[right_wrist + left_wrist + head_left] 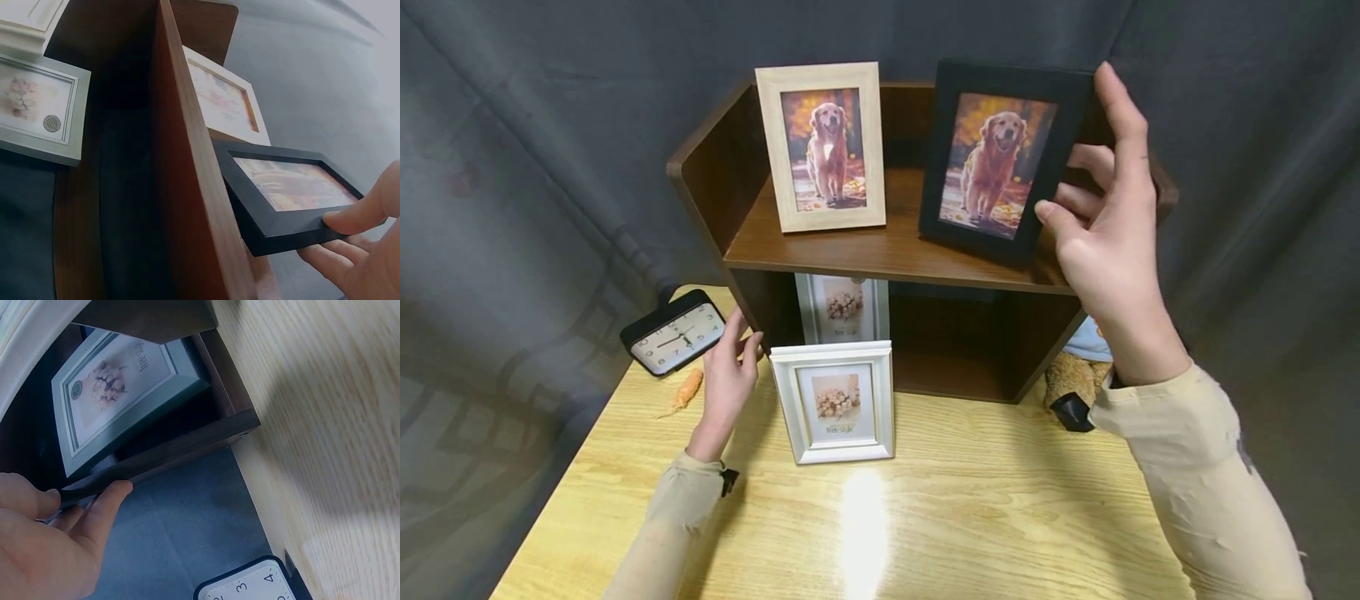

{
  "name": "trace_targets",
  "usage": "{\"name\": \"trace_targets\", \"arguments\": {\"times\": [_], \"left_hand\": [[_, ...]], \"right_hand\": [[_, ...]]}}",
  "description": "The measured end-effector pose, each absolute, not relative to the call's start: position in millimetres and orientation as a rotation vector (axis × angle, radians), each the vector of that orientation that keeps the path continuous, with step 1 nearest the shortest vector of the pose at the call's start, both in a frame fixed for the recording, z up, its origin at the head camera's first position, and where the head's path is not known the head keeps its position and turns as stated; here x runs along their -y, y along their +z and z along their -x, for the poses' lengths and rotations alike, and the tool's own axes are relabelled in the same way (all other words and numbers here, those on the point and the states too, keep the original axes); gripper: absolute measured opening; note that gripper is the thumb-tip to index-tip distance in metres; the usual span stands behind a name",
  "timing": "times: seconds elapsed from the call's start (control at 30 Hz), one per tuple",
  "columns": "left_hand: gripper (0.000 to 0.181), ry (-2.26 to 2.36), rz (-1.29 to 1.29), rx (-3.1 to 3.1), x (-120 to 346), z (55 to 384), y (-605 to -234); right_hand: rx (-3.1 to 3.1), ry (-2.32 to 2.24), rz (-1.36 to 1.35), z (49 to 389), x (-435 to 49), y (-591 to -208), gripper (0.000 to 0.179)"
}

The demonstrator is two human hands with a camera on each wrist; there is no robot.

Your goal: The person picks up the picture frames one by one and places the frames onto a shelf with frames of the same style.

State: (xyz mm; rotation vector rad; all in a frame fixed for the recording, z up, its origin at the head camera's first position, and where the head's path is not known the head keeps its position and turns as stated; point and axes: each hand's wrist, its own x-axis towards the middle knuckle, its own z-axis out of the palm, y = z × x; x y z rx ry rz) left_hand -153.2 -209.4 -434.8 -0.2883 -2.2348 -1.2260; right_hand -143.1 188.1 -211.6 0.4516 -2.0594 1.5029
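My right hand point(1112, 225) holds a black picture frame point(943, 158) by its right side, thumb on the front and fingers behind. The frame shows a golden retriever photo and leans back on the top shelf of a brown wooden shelf unit point(895, 262). Beside it on that board stands a cream picture frame point(770, 150) with the same photo. My left hand point(727, 371) grips the unit's left side panel, thumb inside and fingers outside, as the left wrist view shows. A grey-green picture frame point(125, 434) stands in the lower compartment. In front, a white picture frame point(885, 400) stands on the table.
Left of the unit, a black-cased clock point(677, 333) and a small orange carrot-shaped item point(688, 387) lie on the wooden table point(1000, 500). A brown plush toy point(1067, 379) is partly hidden behind my right forearm. Grey curtains point(587, 125) hang behind.
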Motion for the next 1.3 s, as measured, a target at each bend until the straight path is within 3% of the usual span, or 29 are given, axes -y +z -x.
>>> {"name": "trace_targets", "arguments": {"times": [0.6, 1.3], "left_hand": [[0.055, -1.213, 0.307, 2.24, 211, 154, -436], [0.055, -1.228, 0.289, 2.241, 210, 153, -437]], "right_hand": [[2.096, 1.498, -0.413, 174, -190, -215, 0.094], [2.137, 1.69, -0.413, 184, -199, -221, 0.094]]}}
